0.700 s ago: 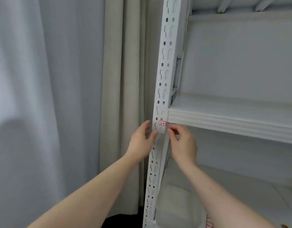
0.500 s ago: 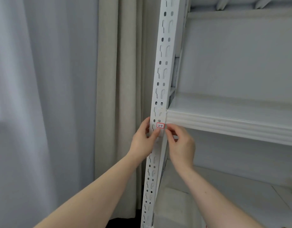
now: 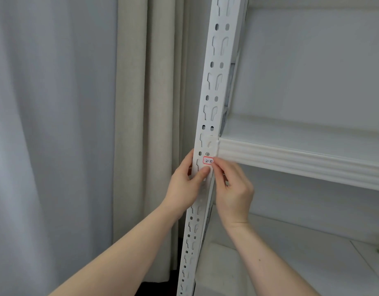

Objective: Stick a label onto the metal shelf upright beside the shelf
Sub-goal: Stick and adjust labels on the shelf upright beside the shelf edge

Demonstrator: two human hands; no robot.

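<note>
Fingertips (image 3: 215,164) of the right hand (image 3: 233,189) now pinch the right edge of the small red-bordered white paper label (image 3: 208,161), which has crept up the perforated white metal shelf upright (image 3: 214,90) to just below the white shelf edge (image 3: 291,161); sticking looks nearly done. Left hand (image 3: 185,186), arm raised from below, clamps the upright, thumb pressing under the label.

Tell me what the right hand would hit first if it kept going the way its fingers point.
Probably the label: the right hand points up-left, fingertips already at its right edge on the upright. Beyond lies the shelf edge; depth is unclear.
</note>
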